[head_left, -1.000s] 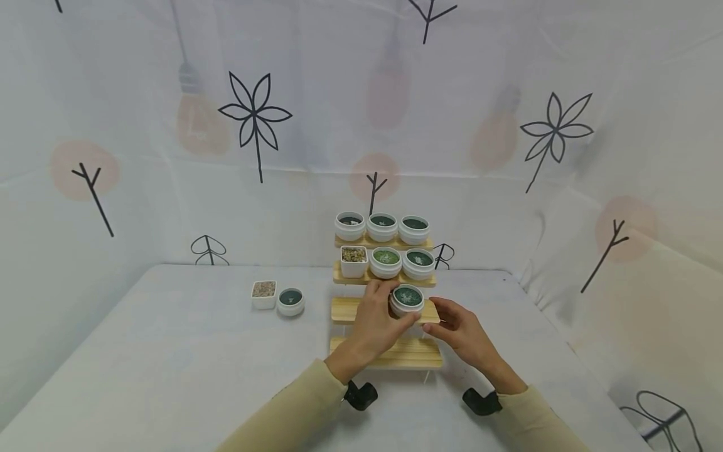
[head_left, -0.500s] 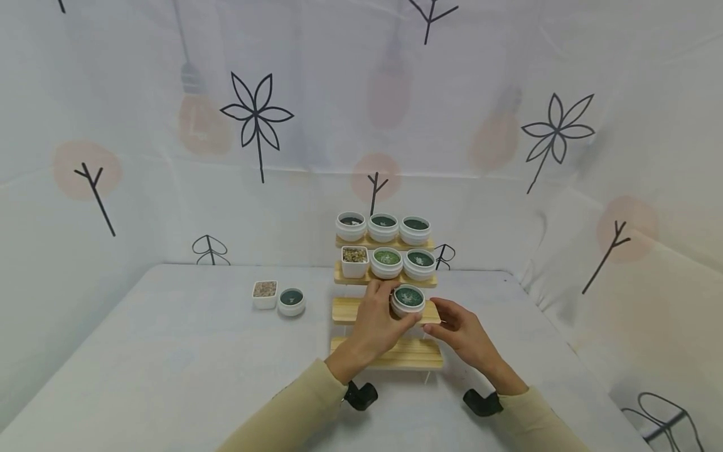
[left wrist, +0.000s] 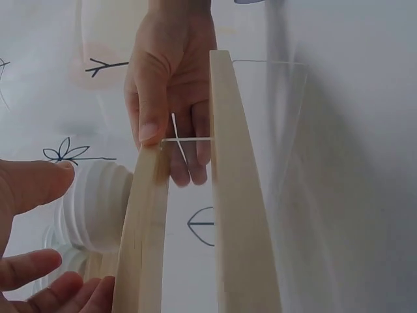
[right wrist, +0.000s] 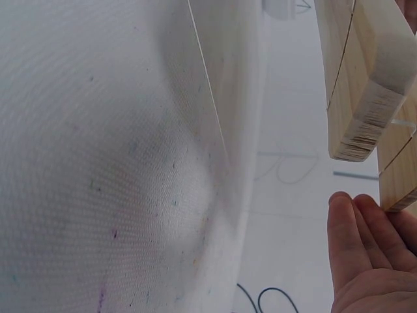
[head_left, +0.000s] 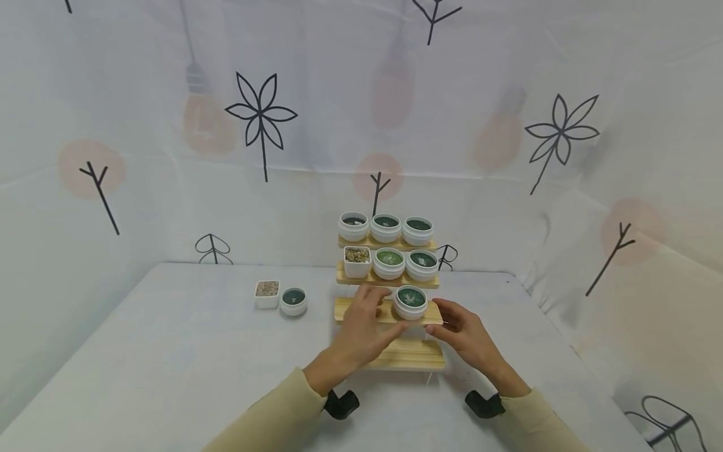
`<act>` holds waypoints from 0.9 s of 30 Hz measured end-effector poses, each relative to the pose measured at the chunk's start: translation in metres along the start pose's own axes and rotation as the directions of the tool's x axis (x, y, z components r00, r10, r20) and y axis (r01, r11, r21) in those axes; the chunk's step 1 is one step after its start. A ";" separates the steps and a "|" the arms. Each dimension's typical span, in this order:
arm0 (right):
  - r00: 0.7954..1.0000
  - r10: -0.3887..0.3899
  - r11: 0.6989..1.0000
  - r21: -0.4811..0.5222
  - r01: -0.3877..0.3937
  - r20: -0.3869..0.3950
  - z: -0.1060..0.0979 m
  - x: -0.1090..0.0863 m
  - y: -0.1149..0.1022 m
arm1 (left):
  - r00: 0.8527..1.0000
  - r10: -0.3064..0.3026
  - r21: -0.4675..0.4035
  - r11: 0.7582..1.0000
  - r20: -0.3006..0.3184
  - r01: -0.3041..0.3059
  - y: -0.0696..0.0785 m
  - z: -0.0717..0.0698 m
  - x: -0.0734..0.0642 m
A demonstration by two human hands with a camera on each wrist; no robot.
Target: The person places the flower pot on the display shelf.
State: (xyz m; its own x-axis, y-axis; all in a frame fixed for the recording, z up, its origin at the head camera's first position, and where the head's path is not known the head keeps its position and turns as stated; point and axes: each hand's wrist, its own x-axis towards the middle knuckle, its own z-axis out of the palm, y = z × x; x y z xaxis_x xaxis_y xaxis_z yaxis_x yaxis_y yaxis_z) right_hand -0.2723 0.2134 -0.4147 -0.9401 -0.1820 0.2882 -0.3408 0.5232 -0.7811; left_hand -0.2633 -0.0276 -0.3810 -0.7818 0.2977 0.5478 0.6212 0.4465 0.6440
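Note:
A small round white bowl (head_left: pixel 411 302) with a dark green inside stands on the third tier (head_left: pixel 353 312) of a wooden stepped stand, towards its right end. Just left of the bowl is my left hand (head_left: pixel 361 329), apart from it, with fingers and thumb spread. The bowl's ribbed white side (left wrist: pixel 98 205) also shows in the left wrist view. My right hand (head_left: pixel 465 336) holds the right end of that same tier, thumb at the front edge and fingers behind. In the left wrist view the right hand's thumb (left wrist: pixel 151 124) touches the tier's end.
Two upper tiers carry several white bowls (head_left: pixel 386 229) and a square dish (head_left: pixel 357 262) of grainy bits. The lowest tier (head_left: pixel 409 356) is bare where visible. Left of the stand, a square dish (head_left: pixel 267 294) and a round bowl (head_left: pixel 293 302) sit on the white tabletop (head_left: pixel 198 351).
My left hand has let go of the round bowl and drawn back to the left. The bowl stays on the third tier. My right hand keeps its place at the tier's end.

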 end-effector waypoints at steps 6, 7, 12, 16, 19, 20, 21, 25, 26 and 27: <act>1.000 0.020 1.000 -0.003 -0.020 -0.004 0.000 0.000 -0.001 | 0.998 0.061 0.057 0.996 0.017 -0.061 -0.008 -0.018 -0.011; 1.000 0.023 1.000 -0.005 -0.023 -0.004 0.000 0.001 -0.002 | 0.997 0.080 0.072 0.994 0.013 -0.081 -0.009 -0.020 -0.012; 0.999 0.054 0.999 -0.007 -0.054 -0.001 0.001 0.001 -0.001 | 0.985 0.170 0.124 0.978 -0.014 -0.167 -0.017 -0.034 -0.017; 0.999 0.053 0.999 -0.001 -0.053 0.001 0.002 0.001 0.000 | 0.979 0.204 0.142 0.970 -0.025 -0.199 -0.022 -0.046 -0.017; 0.999 0.046 0.999 -0.006 -0.046 -0.005 0.002 0.000 -0.002 | 0.977 0.210 0.157 0.966 -0.029 -0.203 -0.029 -0.054 -0.017; 0.999 0.048 0.999 -0.008 -0.048 -0.007 0.002 0.000 -0.003 | 0.978 0.206 0.160 0.967 -0.029 -0.199 -0.031 -0.056 -0.017; 0.999 0.052 0.999 -0.011 -0.052 -0.009 0.002 -0.001 -0.004 | 0.978 0.204 0.170 0.966 -0.031 -0.196 -0.034 -0.059 -0.017; 0.999 0.054 0.998 -0.025 -0.054 -0.009 0.001 -0.004 -0.019 | 0.980 0.192 0.221 0.959 -0.050 -0.177 -0.046 -0.069 -0.018; 0.999 0.051 0.998 -0.027 -0.052 -0.008 0.001 -0.005 -0.024 | 0.980 0.191 0.237 0.956 -0.058 -0.172 -0.049 -0.072 -0.019; 0.999 0.048 0.998 -0.026 -0.049 -0.006 0.000 -0.006 -0.029 | 0.979 0.191 0.255 0.952 -0.067 -0.168 -0.051 -0.075 -0.019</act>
State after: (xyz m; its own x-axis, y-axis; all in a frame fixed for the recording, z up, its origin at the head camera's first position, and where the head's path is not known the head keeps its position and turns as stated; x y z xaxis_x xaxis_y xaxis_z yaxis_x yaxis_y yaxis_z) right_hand -0.2572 0.1991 -0.3939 -0.9554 -0.1512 0.2535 -0.2943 0.5531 -0.7794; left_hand -0.2764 -0.1192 -0.3845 -0.6438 0.3201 0.6950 0.7094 0.5901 0.3854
